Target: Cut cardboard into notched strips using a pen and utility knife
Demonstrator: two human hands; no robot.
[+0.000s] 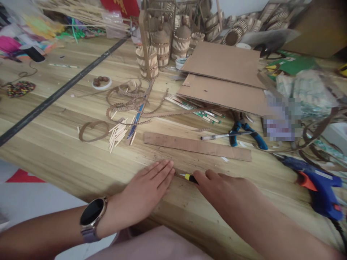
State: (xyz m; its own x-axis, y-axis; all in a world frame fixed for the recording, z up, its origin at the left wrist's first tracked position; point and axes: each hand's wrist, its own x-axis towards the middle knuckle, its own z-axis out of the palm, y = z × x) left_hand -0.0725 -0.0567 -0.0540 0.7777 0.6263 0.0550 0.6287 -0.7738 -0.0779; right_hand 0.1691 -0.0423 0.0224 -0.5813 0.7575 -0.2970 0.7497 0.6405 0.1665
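My left hand (pixel 150 189) lies flat near the table's front edge, fingers stretched out and close together. Whatever may be under its palm is hidden. My right hand (pixel 223 191) is closed around a yellow and black craft knife (pixel 187 176). The knife's thin blade points left, just short of my left fingertips, low at the table surface. A flat cardboard strip (pixel 196 146) lies beyond both hands. Cut wooden sticks (pixel 117 135) form a loose pile past my left hand, beside a coiled cardboard band (pixel 93 131) and a blue-printed strip (pixel 136 121).
A blue glue gun (pixel 316 184) lies at the right, with blue-handled pliers (pixel 248 134) and a pen-like tool (pixel 217 136) nearer the middle. Cardboard sheets (pixel 225 65) and several small stick baskets (pixel 148 59) stand behind. A long dark metal bar (pixel 67 85) crosses the left side.
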